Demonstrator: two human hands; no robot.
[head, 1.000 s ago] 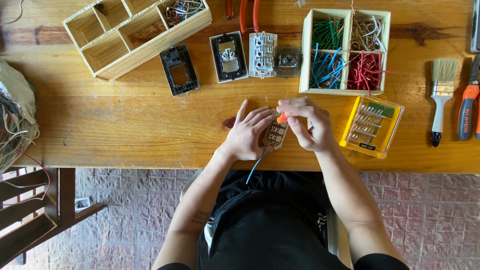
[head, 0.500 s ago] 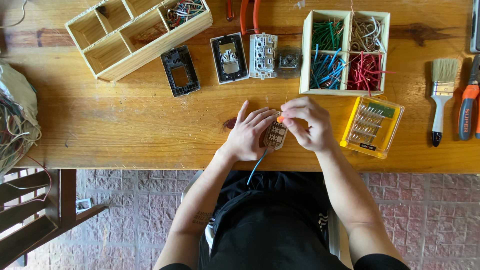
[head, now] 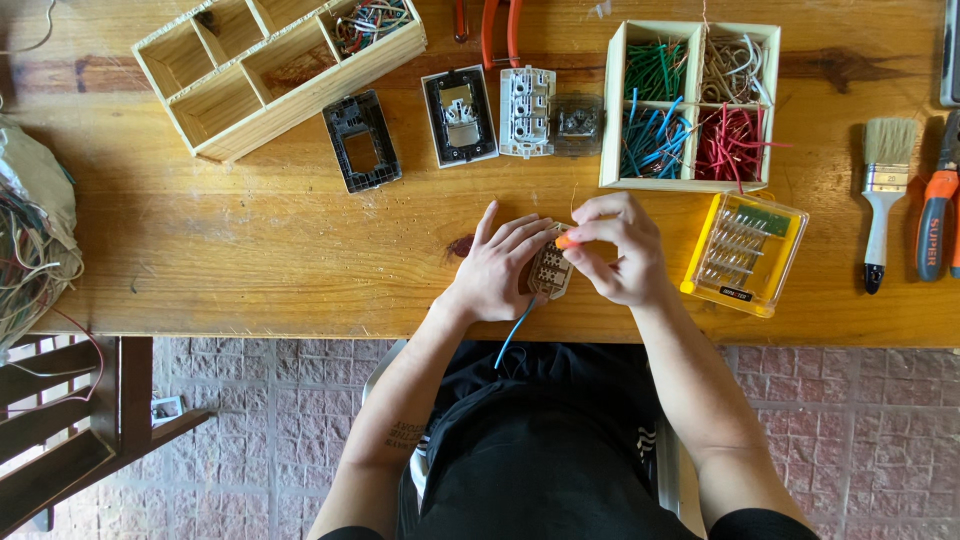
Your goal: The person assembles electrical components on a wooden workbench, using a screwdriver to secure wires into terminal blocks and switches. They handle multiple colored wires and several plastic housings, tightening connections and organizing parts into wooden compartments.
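gripping a small ribbed socket module (head: 551, 272), orange-handled screwdriver (head: 566, 241) pinched above

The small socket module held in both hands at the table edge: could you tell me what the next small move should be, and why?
Probably a steady turn of the orange-handled screwdriver in the right hand. Its tip seems to sit on the small socket module, which the left hand braces against the wooden table, and a blue wire hangs from the module's lower end, so a terminal screw likely needs tightening.

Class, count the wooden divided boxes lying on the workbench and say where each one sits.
2. One wooden box lies tilted at the far left; the other wooden box, holding coloured wires, sits far right of centre.
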